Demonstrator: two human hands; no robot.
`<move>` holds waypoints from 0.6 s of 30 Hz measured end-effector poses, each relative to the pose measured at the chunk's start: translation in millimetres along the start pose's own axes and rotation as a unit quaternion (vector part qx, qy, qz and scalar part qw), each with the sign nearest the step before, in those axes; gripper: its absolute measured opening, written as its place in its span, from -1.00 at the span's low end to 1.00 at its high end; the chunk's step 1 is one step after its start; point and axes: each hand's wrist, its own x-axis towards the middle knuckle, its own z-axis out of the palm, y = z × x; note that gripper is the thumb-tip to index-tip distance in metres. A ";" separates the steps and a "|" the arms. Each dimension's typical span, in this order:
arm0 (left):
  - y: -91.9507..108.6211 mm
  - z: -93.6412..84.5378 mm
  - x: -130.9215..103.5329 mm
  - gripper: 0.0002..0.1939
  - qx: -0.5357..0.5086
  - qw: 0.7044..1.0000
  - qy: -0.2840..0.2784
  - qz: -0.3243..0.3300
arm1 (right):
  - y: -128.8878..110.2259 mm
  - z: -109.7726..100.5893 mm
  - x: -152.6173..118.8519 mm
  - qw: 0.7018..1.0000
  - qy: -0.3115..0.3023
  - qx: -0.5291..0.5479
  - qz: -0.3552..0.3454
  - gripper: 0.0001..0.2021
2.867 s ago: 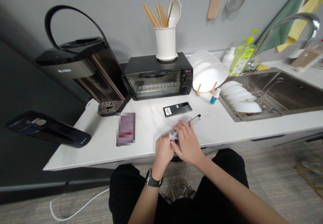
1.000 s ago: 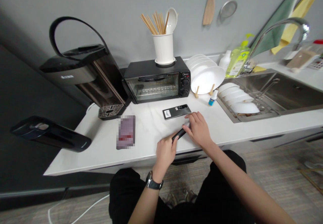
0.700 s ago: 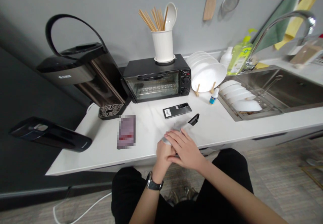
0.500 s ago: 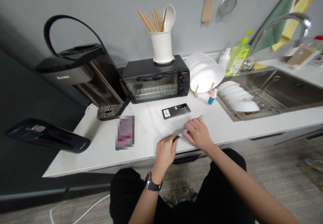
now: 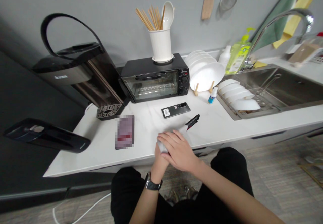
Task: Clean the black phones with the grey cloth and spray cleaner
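Observation:
A black-handled object point(image 5: 193, 121) lies slanted above the counter near its front edge. From the handle a pale, blade-like part runs down-left under my right hand point(image 5: 180, 150). My right hand is closed, its fingers pressed together over a pale grey piece point(image 5: 162, 146) that is too blurred to make out. Below and left of it, my left hand point(image 5: 160, 161) is partly covered by my right hand, so its fingers are hidden. Behind the hands lies a dark grey phone point(image 5: 176, 110) with a white label.
A pixelated purple object point(image 5: 126, 132) lies left of the hands. Behind stand a toaster oven point(image 5: 153, 84), a coffee machine point(image 5: 88, 79), plates point(image 5: 207, 77) and a small spray bottle point(image 5: 212, 95). A sink point(image 5: 290, 89) is at the right; a black cylinder point(image 5: 50, 136) is at the left.
My right hand has moved left and down onto my left hand. The black handle, earlier by my left hand, now points up-right beyond the hands.

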 end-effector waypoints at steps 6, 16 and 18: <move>9.7 -12.8 1.4 -0.76 0.029 0.998 -0.037 0.042 | 57.9 -18.5 -4.0 0.998 0.010 -0.063 0.019 -0.57; 18.3 -18.2 3.9 -0.73 0.006 0.999 -0.008 0.041 | 54.7 -17.3 14.8 0.982 0.102 -0.041 0.156 -0.71; 13.6 -11.8 2.6 -0.79 0.045 0.998 -0.014 0.029 | 26.3 -6.5 13.5 0.991 0.080 0.000 0.111 -0.72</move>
